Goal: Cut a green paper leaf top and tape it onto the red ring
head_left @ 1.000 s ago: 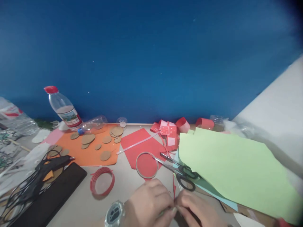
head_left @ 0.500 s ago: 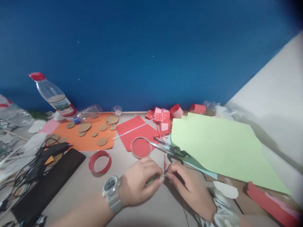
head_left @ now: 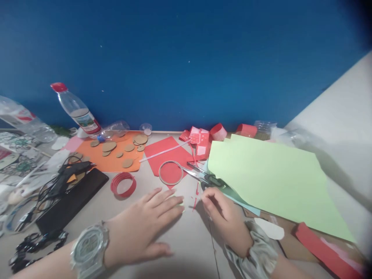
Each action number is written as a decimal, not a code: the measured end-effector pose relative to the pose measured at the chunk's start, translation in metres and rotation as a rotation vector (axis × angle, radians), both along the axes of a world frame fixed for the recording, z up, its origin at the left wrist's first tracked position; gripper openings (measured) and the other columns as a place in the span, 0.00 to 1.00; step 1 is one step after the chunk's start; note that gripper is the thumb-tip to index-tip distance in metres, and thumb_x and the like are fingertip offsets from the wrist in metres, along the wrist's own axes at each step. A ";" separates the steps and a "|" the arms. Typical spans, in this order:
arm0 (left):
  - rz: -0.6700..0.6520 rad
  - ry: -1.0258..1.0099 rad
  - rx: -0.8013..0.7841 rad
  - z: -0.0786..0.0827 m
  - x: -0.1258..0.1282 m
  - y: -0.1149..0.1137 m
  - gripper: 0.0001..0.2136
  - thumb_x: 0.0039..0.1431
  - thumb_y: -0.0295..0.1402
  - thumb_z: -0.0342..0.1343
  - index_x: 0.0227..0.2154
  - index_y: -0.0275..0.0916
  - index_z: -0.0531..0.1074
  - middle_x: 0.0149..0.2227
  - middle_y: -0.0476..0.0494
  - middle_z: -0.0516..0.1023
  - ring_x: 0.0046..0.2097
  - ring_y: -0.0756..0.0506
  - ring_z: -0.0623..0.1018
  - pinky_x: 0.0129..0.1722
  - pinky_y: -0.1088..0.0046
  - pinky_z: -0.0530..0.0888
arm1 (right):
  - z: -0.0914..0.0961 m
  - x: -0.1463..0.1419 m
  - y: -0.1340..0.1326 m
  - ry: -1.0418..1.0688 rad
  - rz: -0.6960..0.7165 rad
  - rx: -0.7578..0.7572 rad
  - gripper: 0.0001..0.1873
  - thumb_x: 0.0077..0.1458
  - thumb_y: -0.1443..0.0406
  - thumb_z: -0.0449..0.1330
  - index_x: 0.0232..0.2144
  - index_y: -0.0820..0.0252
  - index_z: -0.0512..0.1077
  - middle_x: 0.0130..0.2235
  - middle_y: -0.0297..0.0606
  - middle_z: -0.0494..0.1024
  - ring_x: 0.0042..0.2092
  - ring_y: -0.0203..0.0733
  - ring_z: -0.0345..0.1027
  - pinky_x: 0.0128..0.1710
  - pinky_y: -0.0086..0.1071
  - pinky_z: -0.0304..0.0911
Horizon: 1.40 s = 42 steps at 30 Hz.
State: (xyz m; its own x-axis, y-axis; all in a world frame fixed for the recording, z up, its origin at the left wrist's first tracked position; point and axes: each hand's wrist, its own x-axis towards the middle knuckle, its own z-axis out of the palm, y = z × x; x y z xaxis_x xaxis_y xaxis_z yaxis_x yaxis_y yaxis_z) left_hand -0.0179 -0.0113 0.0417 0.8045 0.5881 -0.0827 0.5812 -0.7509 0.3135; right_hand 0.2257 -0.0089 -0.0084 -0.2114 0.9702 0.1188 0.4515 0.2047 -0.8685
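Note:
My left hand [head_left: 145, 224] lies flat on the table with its fingers stretched out, a watch on its wrist. A small pale green piece [head_left: 179, 202] shows under its fingertips. My right hand [head_left: 222, 219] rests just to the right, fingers curled loosely, a grey scrunchie on its wrist. I cannot make out anything held in it. Thin red paper slivers [head_left: 195, 197] lie between the two hands. Black-handled scissors [head_left: 203, 177] lie just beyond my right hand, partly under a large light green sheet [head_left: 270, 182].
A clear ring [head_left: 171, 173] lies on red paper [head_left: 165, 153]. Left of it are red coiled rings [head_left: 123, 184], an orange sheet [head_left: 116, 164] with cardboard discs, a glue gun [head_left: 69, 172] and a black bar [head_left: 72, 197]. A red-capped bottle [head_left: 77, 110] leans against the blue wall.
Both hands were pinched together on a small piece. Now they have parted: my left hand has spread flat on the table and my right has drawn slightly away. The view has tilted down.

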 end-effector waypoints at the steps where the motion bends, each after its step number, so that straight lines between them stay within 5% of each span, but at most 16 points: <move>1: -0.059 0.043 -0.006 -0.008 -0.006 -0.003 0.34 0.58 0.53 0.49 0.63 0.42 0.52 0.66 0.40 0.55 0.65 0.34 0.55 0.62 0.51 0.53 | 0.001 0.000 0.000 -0.016 0.007 0.001 0.12 0.65 0.61 0.47 0.30 0.58 0.64 0.27 0.32 0.70 0.28 0.37 0.64 0.28 0.28 0.58; 6: 0.000 0.071 0.074 -0.043 -0.006 -0.018 0.35 0.60 0.55 0.44 0.65 0.42 0.48 0.66 0.41 0.53 0.65 0.34 0.54 0.63 0.50 0.48 | 0.003 0.002 0.000 -0.031 0.025 -0.008 0.12 0.65 0.61 0.47 0.30 0.58 0.64 0.27 0.32 0.70 0.27 0.37 0.64 0.27 0.28 0.59; 14: 0.210 0.022 0.088 -0.041 0.050 -0.026 0.28 0.60 0.50 0.50 0.58 0.38 0.62 0.54 0.39 0.70 0.51 0.36 0.69 0.54 0.56 0.65 | 0.001 0.002 0.002 -0.022 0.062 0.001 0.11 0.65 0.62 0.47 0.31 0.58 0.64 0.29 0.33 0.71 0.31 0.38 0.66 0.32 0.29 0.62; 17: 0.199 0.030 0.100 -0.041 0.037 -0.027 0.29 0.60 0.50 0.50 0.59 0.40 0.60 0.57 0.39 0.68 0.53 0.37 0.68 0.54 0.55 0.65 | 0.001 0.002 0.005 -0.009 0.088 -0.023 0.11 0.65 0.63 0.47 0.32 0.58 0.64 0.29 0.32 0.69 0.31 0.38 0.66 0.33 0.30 0.62; 22: 0.139 0.092 0.128 -0.046 0.010 -0.029 0.38 0.55 0.53 0.53 0.65 0.47 0.46 0.67 0.44 0.49 0.64 0.32 0.54 0.61 0.45 0.52 | -0.003 0.002 0.008 0.032 0.145 0.054 0.13 0.66 0.65 0.45 0.28 0.58 0.60 0.33 0.34 0.65 0.36 0.38 0.63 0.39 0.31 0.60; 29: 0.048 0.011 0.034 -0.043 0.019 -0.016 0.40 0.54 0.62 0.44 0.65 0.47 0.47 0.68 0.46 0.46 0.66 0.29 0.50 0.60 0.41 0.52 | 0.000 0.000 0.001 -0.088 0.281 0.093 0.12 0.66 0.67 0.42 0.33 0.55 0.62 0.36 0.36 0.71 0.40 0.41 0.66 0.43 0.34 0.61; 37: 0.011 -0.016 0.047 -0.045 0.004 -0.011 0.30 0.64 0.49 0.42 0.64 0.40 0.49 0.67 0.48 0.48 0.67 0.36 0.48 0.63 0.47 0.52 | -0.036 0.016 0.013 -0.551 0.109 0.314 0.12 0.64 0.60 0.45 0.33 0.55 0.66 0.32 0.40 0.74 0.34 0.47 0.70 0.32 0.37 0.62; 42: -0.061 -0.025 0.087 -0.061 0.003 -0.009 0.32 0.64 0.51 0.40 0.65 0.37 0.47 0.68 0.48 0.45 0.66 0.34 0.51 0.62 0.47 0.55 | -0.025 0.007 0.010 -0.600 0.096 0.350 0.10 0.64 0.63 0.45 0.34 0.56 0.65 0.35 0.40 0.74 0.37 0.46 0.70 0.37 0.38 0.62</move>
State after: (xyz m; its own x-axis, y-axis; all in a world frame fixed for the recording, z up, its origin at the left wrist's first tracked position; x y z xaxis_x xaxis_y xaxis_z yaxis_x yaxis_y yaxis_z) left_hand -0.0152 -0.0201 -0.0189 0.8402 0.5421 -0.0127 0.5264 -0.8097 0.2593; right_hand 0.2331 0.0013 -0.0337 -0.4215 0.8697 0.2569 0.7980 0.4903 -0.3504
